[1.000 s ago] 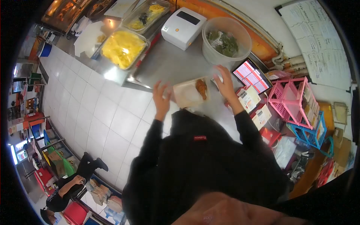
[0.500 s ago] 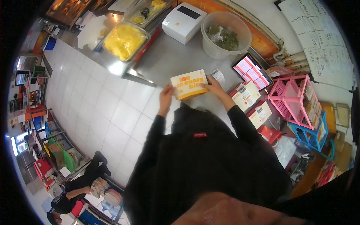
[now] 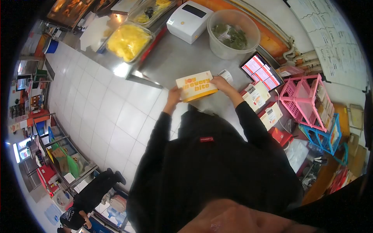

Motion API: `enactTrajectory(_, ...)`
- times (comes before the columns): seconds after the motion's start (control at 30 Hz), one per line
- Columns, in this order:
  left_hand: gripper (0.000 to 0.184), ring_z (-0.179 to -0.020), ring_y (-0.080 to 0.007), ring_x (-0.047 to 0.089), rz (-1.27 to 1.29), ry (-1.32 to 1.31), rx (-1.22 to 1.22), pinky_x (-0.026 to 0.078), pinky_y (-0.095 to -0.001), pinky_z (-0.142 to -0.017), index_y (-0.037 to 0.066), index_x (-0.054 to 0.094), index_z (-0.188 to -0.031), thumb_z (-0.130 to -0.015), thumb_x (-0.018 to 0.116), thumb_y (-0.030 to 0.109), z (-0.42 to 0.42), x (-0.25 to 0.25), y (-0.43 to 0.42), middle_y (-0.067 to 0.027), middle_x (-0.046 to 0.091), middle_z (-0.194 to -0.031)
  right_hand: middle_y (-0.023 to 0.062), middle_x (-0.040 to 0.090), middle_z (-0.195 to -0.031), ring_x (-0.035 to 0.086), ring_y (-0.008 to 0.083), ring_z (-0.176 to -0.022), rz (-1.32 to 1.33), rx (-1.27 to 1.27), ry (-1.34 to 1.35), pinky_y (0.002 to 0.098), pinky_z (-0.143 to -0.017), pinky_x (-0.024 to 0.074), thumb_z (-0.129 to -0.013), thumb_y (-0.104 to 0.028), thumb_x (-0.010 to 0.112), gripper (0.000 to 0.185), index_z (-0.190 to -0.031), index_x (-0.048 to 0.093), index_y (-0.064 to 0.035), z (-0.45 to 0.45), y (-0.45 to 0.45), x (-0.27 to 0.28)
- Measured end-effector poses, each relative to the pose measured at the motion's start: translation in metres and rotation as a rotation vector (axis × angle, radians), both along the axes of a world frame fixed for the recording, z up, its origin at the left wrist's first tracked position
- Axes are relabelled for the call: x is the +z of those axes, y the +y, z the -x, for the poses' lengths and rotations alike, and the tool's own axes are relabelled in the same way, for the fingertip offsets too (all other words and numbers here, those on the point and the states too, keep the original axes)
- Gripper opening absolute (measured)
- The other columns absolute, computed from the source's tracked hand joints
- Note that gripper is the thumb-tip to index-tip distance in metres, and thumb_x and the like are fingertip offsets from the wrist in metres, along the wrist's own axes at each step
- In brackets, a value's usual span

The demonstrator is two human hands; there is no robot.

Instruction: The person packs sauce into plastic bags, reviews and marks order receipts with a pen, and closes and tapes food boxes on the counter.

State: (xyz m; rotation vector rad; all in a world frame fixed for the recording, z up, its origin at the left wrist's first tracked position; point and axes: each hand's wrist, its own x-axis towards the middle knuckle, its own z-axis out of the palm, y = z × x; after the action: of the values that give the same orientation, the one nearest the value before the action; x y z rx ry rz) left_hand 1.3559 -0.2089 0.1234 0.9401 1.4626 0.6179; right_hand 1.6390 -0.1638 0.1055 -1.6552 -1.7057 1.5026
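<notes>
A white and yellow cardboard food box (image 3: 196,86), printed "joy in every bite", is held above the near edge of the steel counter (image 3: 163,58). My left hand (image 3: 174,97) grips its left end, while my right hand (image 3: 224,86) has its fingers closed on the right end. The box looks closed, its printed face turned up toward me; its underside is hidden. Just beyond my right hand lies a white printed slip (image 3: 225,76) on the counter.
Behind the box stand a white label printer (image 3: 189,21) and a clear tub of greens (image 3: 233,35). To the right are a tablet (image 3: 262,72), labelled boxes (image 3: 256,95) and a pink basket (image 3: 305,103). Yellow food fills a tray (image 3: 128,40). A co-worker (image 3: 91,198) bends at lower left.
The box has turned slightly and shifted a little, with both hands still on it. At lower left, the co-worker has moved and their hand has left the stack it was touching.
</notes>
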Motion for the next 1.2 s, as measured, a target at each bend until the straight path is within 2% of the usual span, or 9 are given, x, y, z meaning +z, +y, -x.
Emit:
enactTrajectory(0.17,0.049,-0.106,-0.0339,0.056,-0.381,0.701,-0.177,0.046,-0.0468,-0.085,0.002,0.051,-0.127,-0.097,0.044,0.04,-0.027,-0.021,-0.013,-0.0242,0.054,-0.117,0.0206,0.057,-0.117,0.055,0.0352,-0.111,-0.092,-0.188,-0.566,0.0474,-0.087,0.046,-0.094,-0.048,0.045,0.057,-0.127,0.052,-0.0015,0.045,-0.035,0.017)
enactTrajectory(0.3,0.067,-0.125,-0.0443,0.036,-0.81,0.592,0.011,0.037,-0.0523,-0.097,0.01,0.035,-0.143,-0.087,0.06,0.037,-0.022,-0.009,0.001,-0.0288,0.031,-0.139,0.0231,0.042,-0.133,0.044,0.0364,-0.121,-0.413,-0.125,-0.565,0.0513,-0.096,0.0395,-0.082,-0.049,0.063,0.076,-0.139,0.038,-0.0068,0.041,-0.032,0.012)
enactTrajectory(0.4,0.078,-0.133,-0.0427,0.029,-0.96,0.672,-0.681,0.03,-0.0532,-0.104,0.017,0.04,-0.142,-0.074,0.074,0.031,-0.01,0.044,0.014,-0.0216,0.025,-0.148,0.0197,0.028,-0.144,0.025,0.0395,-0.136,-0.494,0.259,-0.598,0.0576,-0.103,0.0295,-0.072,-0.046,0.073,0.091,-0.147,0.027,-0.0217,0.036,-0.02,0.083)
enactTrajectory(0.47,0.079,-0.134,-0.0446,0.025,-0.918,0.722,-0.853,0.029,-0.0599,-0.101,0.025,0.041,-0.141,-0.071,0.076,0.037,-0.011,0.049,0.017,-0.0209,0.021,-0.15,0.0189,0.021,-0.148,0.017,0.0407,-0.138,-0.477,0.597,-0.633,0.058,-0.107,0.0228,-0.063,-0.042,0.082,0.104,-0.148,0.023,-0.0304,0.036,-0.016,0.098)
enactTrajectory(0.5,0.079,-0.135,-0.0456,0.024,-0.904,0.748,-0.938,0.029,-0.0632,-0.099,0.029,0.041,-0.141,-0.07,0.076,0.04,-0.012,0.052,0.022,-0.0206,0.02,-0.151,0.0189,0.021,-0.148,0.017,0.041,-0.139,-0.494,0.596,-0.59,0.0571,-0.108,0.0226,-0.062,-0.041,0.082,0.103,-0.147,0.024,-0.0319,0.035,-0.013,0.096)
enactTrajectory(0.73,0.056,-0.13,-0.0605,0.017,-0.996,0.781,-1.049,0.032,-0.0711,-0.095,0.044,0.039,-0.139,-0.089,0.058,0.031,-0.015,0.036,0.015,-0.0232,0.013,-0.151,0.018,0.014,-0.153,0.013,0.0403,-0.141,-0.658,0.572,-0.389,0.0477,-0.113,0.0221,-0.069,-0.024,0.078,0.083,-0.141,0.039,-0.0374,0.025,-0.016,0.058)
enactTrajectory(0.93,0.058,-0.131,-0.0601,0.016,-0.994,0.919,-1.08,0.036,-0.0673,-0.095,0.044,0.039,-0.139,-0.086,0.061,0.033,-0.019,0.042,0.01,-0.0224,0.013,-0.152,0.0112,0.008,-0.157,0.01,0.0381,-0.143,-0.564,0.605,-0.458,0.0439,-0.114,0.0235,-0.073,-0.013,0.072,0.078,-0.139,0.04,-0.0407,0.027,-0.024,0.06)
enactTrajectory(1.03,0.065,-0.132,-0.0593,0.016,-0.991,0.7,-0.999,0.038,-0.0654,-0.094,0.046,0.038,-0.139,-0.08,0.066,0.038,-0.017,0.041,0.009,-0.0225,0.015,-0.151,0.0114,0.008,-0.157,0.01,0.0375,-0.143,-0.633,0.519,-0.422,0.0439,-0.114,0.0234,-0.073,-0.013,0.071,0.078,-0.14,0.04,-0.037,0.029,-0.035,0.054)
enactTrajectory(1.2,0.096,-0.14,-0.043,0.015,-0.806,0.807,-0.825,0.025,-0.066,-0.102,0.024,0.022,-0.149,-0.072,0.072,0.049,-0.03,0.019,0.005,-0.0148,0.014,-0.155,0.0138,0.008,-0.156,0.012,0.0386,-0.142,-0.751,0.405,-0.289,0.0468,-0.114,0.0215,-0.068,-0.032,0.076,0.087,-0.145,0.035,-0.023,0.025,-0.047,0.04)
